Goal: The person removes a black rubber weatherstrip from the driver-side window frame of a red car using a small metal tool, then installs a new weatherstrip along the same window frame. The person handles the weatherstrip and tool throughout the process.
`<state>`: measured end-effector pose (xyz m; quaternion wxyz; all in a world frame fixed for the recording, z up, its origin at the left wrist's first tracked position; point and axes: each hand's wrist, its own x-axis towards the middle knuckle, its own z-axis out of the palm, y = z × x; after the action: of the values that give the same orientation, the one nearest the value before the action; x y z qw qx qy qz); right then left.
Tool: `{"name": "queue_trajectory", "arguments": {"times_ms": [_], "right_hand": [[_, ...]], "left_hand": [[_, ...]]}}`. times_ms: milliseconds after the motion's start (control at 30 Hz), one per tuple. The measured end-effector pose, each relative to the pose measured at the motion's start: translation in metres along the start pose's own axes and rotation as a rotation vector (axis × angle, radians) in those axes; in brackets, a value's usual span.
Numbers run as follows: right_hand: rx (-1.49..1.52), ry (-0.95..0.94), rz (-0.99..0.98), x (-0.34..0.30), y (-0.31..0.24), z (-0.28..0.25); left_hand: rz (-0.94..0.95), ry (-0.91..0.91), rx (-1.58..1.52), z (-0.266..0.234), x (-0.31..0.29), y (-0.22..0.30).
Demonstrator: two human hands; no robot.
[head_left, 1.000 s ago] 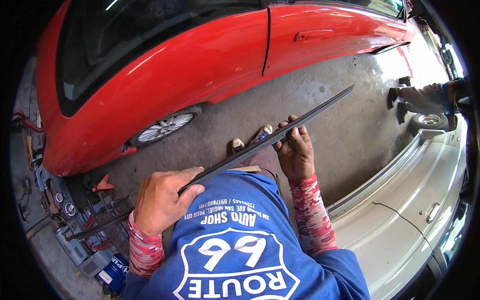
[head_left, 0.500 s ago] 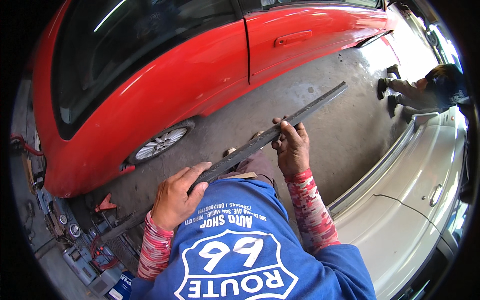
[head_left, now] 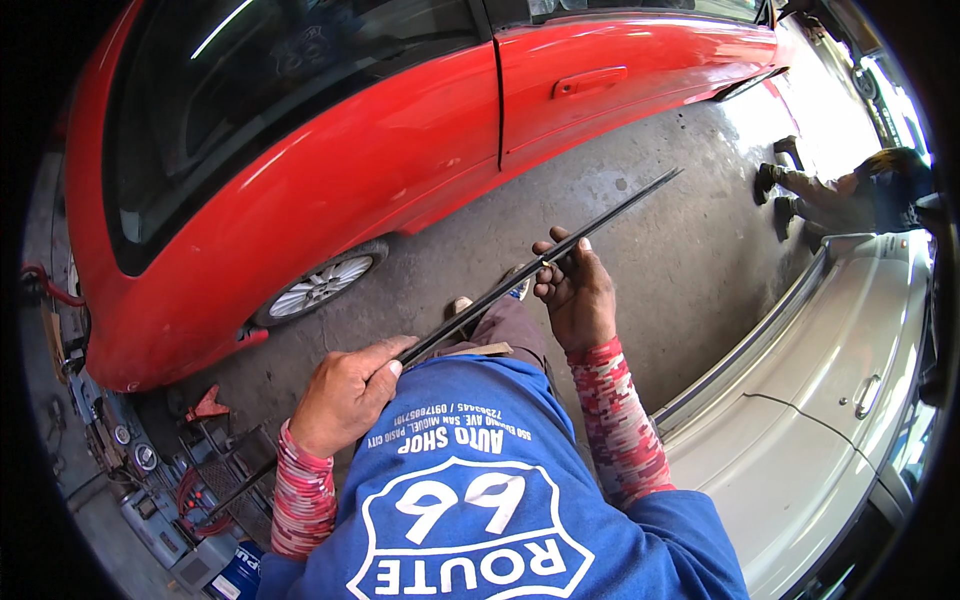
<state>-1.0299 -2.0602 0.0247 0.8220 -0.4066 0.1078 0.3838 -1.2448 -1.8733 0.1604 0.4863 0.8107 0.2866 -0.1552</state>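
Note:
A long, narrow black trim strip (head_left: 490, 298) slants across my front, from low on the left up to the right. My left hand (head_left: 345, 398) is closed around it near my waist, thumb on the near side. Farther along, my right hand (head_left: 578, 292) pinches the strip between thumb and fingers, palm turned up. A tiny pale spot shows on the strip by the right fingertips; I cannot tell what it is. The far end sticks out past the right hand over the floor. Behind the left wrist the strip's other end continues toward the lower left.
A red car (head_left: 400, 150) stands along the far side, its wheel (head_left: 322, 290) near my feet. A silver car (head_left: 800, 380) is close on the right. Another person (head_left: 850, 195) is at the far right. Tools and a red jack stand (head_left: 208, 403) lie at the left.
The strip has been turned about its length, so its broad face now shows as a thin edge. My right hand has rolled palm-up and shifted slightly left; the left hand moved slightly left.

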Motion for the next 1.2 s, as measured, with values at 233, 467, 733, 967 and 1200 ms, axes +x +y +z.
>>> {"name": "queue_trajectory", "arguments": {"times_ms": [233, 467, 733, 967, 1200], "right_hand": [[0.069, -0.009, 0.028, -0.005, 0.011, -0.007], [0.076, -0.032, 0.038, -0.005, 0.015, -0.013], [0.048, -0.102, 0.033, -0.005, 0.016, -0.015], [0.173, -0.095, -0.013, -0.012, 0.017, -0.009], [0.187, -0.167, 0.015, -0.011, 0.021, -0.008]], "left_hand": [[0.122, 0.079, 0.068, 0.000, -0.004, -0.006], [0.046, 0.049, 0.095, -0.003, -0.007, 0.001], [0.140, 0.166, 0.169, -0.001, -0.009, 0.003], [0.196, 0.310, 0.339, 0.001, -0.007, 0.004], [0.126, 0.263, 0.470, -0.004, -0.013, 0.009]]}}
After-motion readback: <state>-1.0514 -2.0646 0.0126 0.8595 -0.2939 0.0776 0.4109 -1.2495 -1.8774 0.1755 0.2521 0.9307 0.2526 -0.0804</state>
